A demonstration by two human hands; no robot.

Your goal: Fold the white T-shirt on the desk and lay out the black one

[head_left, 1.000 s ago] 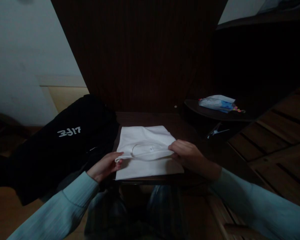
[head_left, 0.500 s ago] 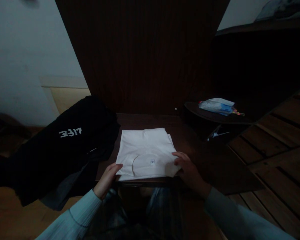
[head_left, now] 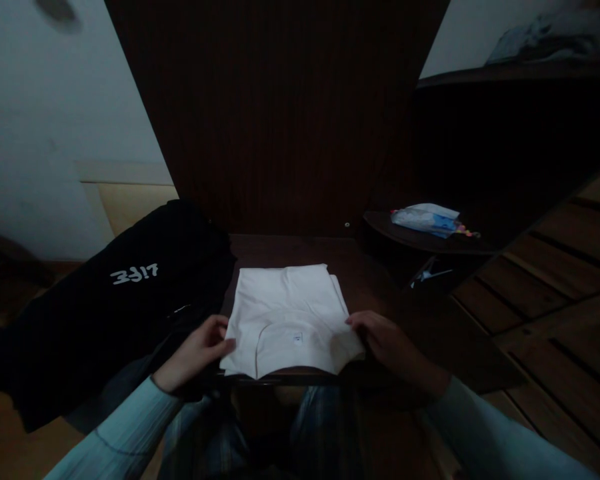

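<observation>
A folded white T-shirt [head_left: 290,293] lies on a dark brown wooden surface [head_left: 370,267] in front of me, its round collar and small neck label towards me. My left hand [head_left: 200,350] is at the shirt's left edge, thumb on top of the cloth and fingers curled beside it. At the right edge, my right hand [head_left: 387,343] pinches the cloth between thumb and fingers. The lower corners of the shirt reach the surface's front edge.
Black clothing [head_left: 130,293] with white lettering is heaped on the left. On a low curved shelf [head_left: 405,240] at the right lies a blue and white packet [head_left: 427,220]. A tall dark panel [head_left: 280,120] rises behind the shirt.
Both hands have shifted along the shirt's sides, the left one now further round its edge. The front collar edge hangs more unevenly. The whole view has tilted slightly.
</observation>
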